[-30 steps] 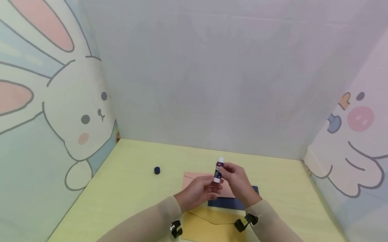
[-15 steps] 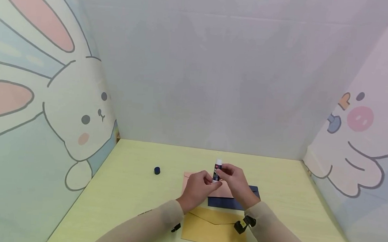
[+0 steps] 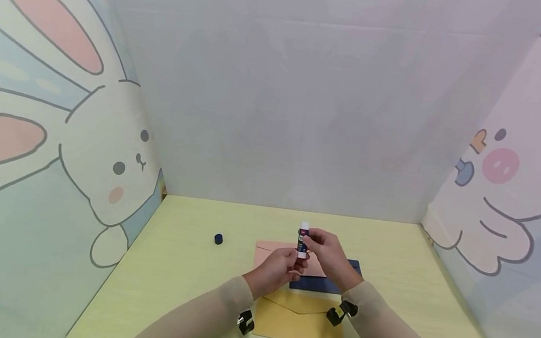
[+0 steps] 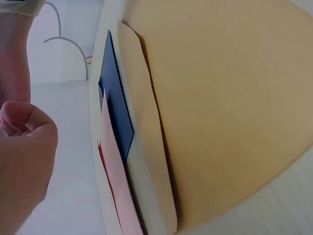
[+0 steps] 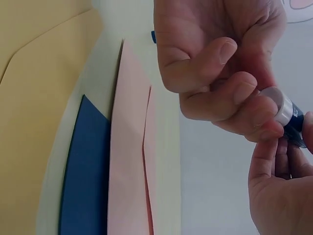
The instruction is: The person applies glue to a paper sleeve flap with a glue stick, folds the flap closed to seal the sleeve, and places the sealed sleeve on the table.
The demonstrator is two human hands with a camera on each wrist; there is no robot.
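An uncapped glue stick (image 3: 302, 240), dark-labelled with a white top and white base, stands nearly upright over the envelopes. My right hand (image 3: 330, 256) grips its barrel between thumb and fingers. Lower down, my left hand (image 3: 276, 269) pinches the white base, its other fingers curled beneath. From the right wrist, the left hand (image 5: 220, 73) shows at the glue stick's base (image 5: 276, 105), with the right hand (image 5: 283, 200) under the barrel. In the left wrist view the glue stick is hidden behind the hand. A small dark blue cap (image 3: 218, 239) sits on the table to the left.
Beneath the hands lie a pink envelope (image 3: 266, 248), a navy envelope (image 3: 315, 283) partly under it, and a larger yellow envelope (image 3: 299, 326) nearer the front. Printed walls enclose the pale yellow table (image 3: 178, 266) on the left, right and back.
The left hand turned over at the glue stick's base half a second ago and has now turned back, palm inward. The right hand keeps its hold; the glue stick has shifted slightly left.
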